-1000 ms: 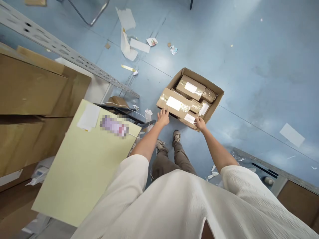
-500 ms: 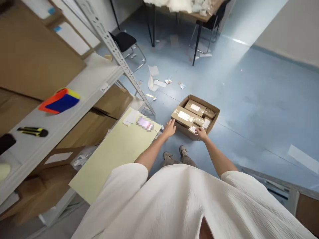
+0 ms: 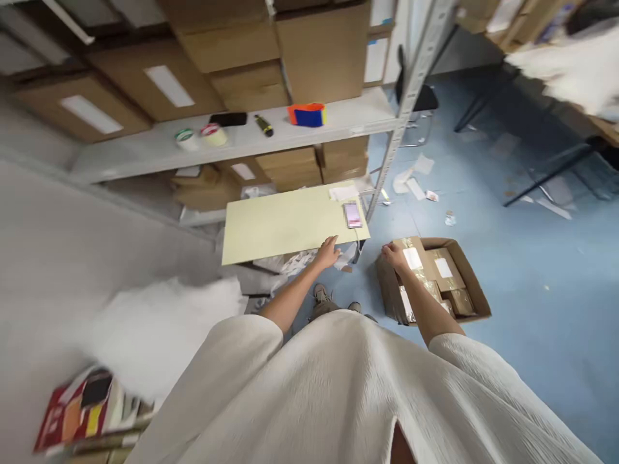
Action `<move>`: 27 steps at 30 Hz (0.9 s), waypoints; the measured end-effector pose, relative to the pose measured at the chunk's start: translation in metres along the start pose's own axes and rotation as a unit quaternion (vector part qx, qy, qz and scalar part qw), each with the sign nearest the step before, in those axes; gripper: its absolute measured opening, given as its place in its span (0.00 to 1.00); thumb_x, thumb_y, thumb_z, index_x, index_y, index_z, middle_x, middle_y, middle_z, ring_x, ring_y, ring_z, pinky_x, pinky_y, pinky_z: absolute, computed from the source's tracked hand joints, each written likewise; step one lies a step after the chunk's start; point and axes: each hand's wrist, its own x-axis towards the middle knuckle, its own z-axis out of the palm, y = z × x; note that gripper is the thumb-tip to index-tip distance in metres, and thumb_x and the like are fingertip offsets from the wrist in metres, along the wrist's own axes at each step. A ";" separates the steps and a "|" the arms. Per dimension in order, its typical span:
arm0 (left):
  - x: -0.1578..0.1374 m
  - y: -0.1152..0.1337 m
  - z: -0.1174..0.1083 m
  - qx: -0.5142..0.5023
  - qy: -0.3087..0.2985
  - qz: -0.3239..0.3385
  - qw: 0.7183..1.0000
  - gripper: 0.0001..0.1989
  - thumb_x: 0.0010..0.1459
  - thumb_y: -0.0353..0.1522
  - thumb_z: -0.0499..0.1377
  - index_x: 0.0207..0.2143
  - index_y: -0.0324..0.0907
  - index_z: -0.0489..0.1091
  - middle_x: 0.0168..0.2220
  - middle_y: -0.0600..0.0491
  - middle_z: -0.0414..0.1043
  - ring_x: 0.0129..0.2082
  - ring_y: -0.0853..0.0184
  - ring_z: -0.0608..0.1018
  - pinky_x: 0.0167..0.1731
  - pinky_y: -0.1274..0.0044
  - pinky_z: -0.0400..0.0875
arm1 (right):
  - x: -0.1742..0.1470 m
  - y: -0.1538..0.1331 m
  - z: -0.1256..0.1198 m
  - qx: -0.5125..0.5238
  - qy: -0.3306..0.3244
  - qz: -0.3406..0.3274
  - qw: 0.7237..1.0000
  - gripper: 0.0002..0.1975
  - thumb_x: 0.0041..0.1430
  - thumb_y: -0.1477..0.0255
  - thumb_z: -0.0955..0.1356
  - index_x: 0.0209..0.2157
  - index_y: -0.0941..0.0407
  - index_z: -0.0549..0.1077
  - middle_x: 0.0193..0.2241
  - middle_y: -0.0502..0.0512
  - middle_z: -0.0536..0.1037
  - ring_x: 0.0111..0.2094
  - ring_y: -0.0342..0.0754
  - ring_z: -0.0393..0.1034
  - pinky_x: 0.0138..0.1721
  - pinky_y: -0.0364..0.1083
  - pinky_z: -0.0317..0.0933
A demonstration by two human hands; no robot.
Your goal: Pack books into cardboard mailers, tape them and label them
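Observation:
My left hand is open, its fingers stretched towards the front edge of the pale yellow board. It holds nothing. A phone with a blurred screen lies at the board's right end, beside a white paper. My right hand is over the near left corner of an open cardboard carton on the floor. Its fingers are curled together; whether they touch or grip anything is unclear. Inside the carton are several taped boxes, among them a labelled brown box. My right forearm covers part of them.
A metal shelf carries cardboard boxes, tape rolls, a cutter and a coloured band. Its upright post rises beside the board. Paper scraps lie on the blue floor. A table with white material stands at the back right.
The view has swung left, so the shelf and board now fill the middle. My left hand has moved off the carton to the board's edge. My right hand is now at the carton's left corner.

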 end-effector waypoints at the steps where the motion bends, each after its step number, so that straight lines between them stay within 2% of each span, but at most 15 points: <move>1: -0.016 -0.012 -0.003 -0.011 0.021 -0.017 1.000 0.35 0.73 0.32 0.55 0.80 0.40 0.60 0.81 0.37 0.59 0.82 0.52 0.62 0.81 0.58 0.56 | 0.003 -0.008 0.017 -0.005 -0.024 0.005 1.000 0.15 0.59 0.56 0.72 0.37 0.52 0.73 0.34 0.56 0.83 0.38 0.55 0.82 0.41 0.50 0.74; 5: -0.084 -0.057 -0.016 -0.046 0.099 -0.095 0.989 0.35 0.73 0.32 0.56 0.79 0.38 0.60 0.80 0.35 0.60 0.82 0.51 0.62 0.81 0.58 0.57 | 0.002 -0.038 0.087 -0.053 -0.130 -0.005 0.990 0.16 0.60 0.54 0.73 0.35 0.51 0.71 0.34 0.57 0.84 0.39 0.55 0.83 0.37 0.47 0.72; 8: -0.138 -0.085 -0.024 -0.078 0.164 -0.159 0.971 0.35 0.73 0.35 0.58 0.79 0.41 0.60 0.79 0.36 0.62 0.82 0.49 0.62 0.80 0.56 0.58 | -0.008 -0.057 0.137 -0.094 -0.203 -0.036 0.974 0.18 0.60 0.51 0.73 0.36 0.51 0.71 0.38 0.58 0.85 0.41 0.55 0.84 0.37 0.46 0.72; 13: -0.229 -0.123 -0.034 -0.146 0.239 -0.239 0.930 0.36 0.76 0.42 0.56 0.82 0.46 0.56 0.82 0.38 0.58 0.80 0.47 0.65 0.74 0.59 0.69 | -0.038 -0.086 0.220 -0.150 -0.293 -0.075 0.941 0.15 0.61 0.54 0.72 0.36 0.51 0.74 0.42 0.60 0.87 0.45 0.57 0.85 0.41 0.48 0.74; 16: -0.279 -0.144 -0.038 -0.161 0.278 -0.271 0.907 0.36 0.76 0.42 0.55 0.82 0.45 0.56 0.81 0.38 0.58 0.78 0.45 0.69 0.72 0.58 0.71 | -0.066 -0.101 0.272 -0.177 -0.340 -0.096 0.919 0.13 0.63 0.57 0.72 0.36 0.52 0.75 0.44 0.60 0.87 0.46 0.56 0.85 0.42 0.49 0.75; 20: -0.341 -0.178 -0.044 -0.174 0.322 -0.298 0.882 0.35 0.76 0.40 0.55 0.81 0.44 0.56 0.82 0.37 0.56 0.79 0.46 0.66 0.75 0.57 0.67 | -0.116 -0.113 0.345 -0.210 -0.385 -0.121 0.890 0.10 0.65 0.59 0.71 0.36 0.51 0.74 0.44 0.59 0.88 0.46 0.55 0.85 0.44 0.49 0.76; 27: -0.445 -0.250 -0.055 -0.180 0.387 -0.330 0.842 0.34 0.76 0.38 0.56 0.80 0.43 0.59 0.80 0.38 0.59 0.81 0.49 0.63 0.79 0.57 0.61 | -0.210 -0.112 0.462 -0.242 -0.455 -0.165 0.841 0.10 0.64 0.59 0.72 0.38 0.51 0.76 0.44 0.58 0.88 0.45 0.56 0.85 0.45 0.51 0.76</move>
